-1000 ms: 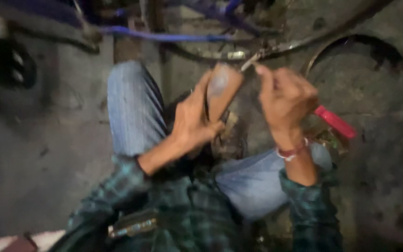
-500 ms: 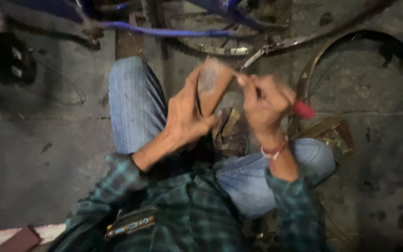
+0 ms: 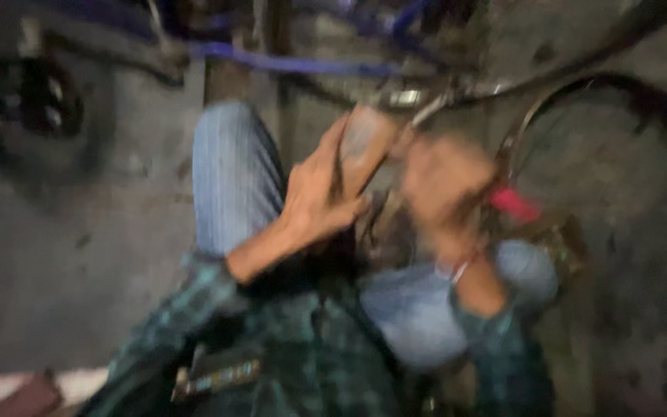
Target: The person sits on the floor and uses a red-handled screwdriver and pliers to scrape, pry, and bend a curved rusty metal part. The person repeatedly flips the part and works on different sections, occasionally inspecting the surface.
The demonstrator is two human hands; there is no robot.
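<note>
My left hand (image 3: pixel 316 197) grips a flat brownish piece (image 3: pixel 364 143), holding it upright above my knees. My right hand (image 3: pixel 445 189) is closed around a tool with a red handle (image 3: pixel 515 205) whose metal tip (image 3: pixel 426 112) reaches up beside the top of the brownish piece. The frame is blurred, so I cannot tell if the tip touches the piece. I wear blue jeans and a dark green checked shirt, and a red band sits on my right wrist.
A blue bicycle frame tube (image 3: pixel 295 63) runs across the top. A dark curved rim or tyre (image 3: pixel 580 89) lies on the grey concrete floor (image 3: pixel 63 270) at the right. A dark pedal-like part (image 3: pixel 36 96) sits at the upper left.
My right hand has drawn in towards the brownish piece, the red handle moving left with it. The view has shifted slightly and gone blurry.
</note>
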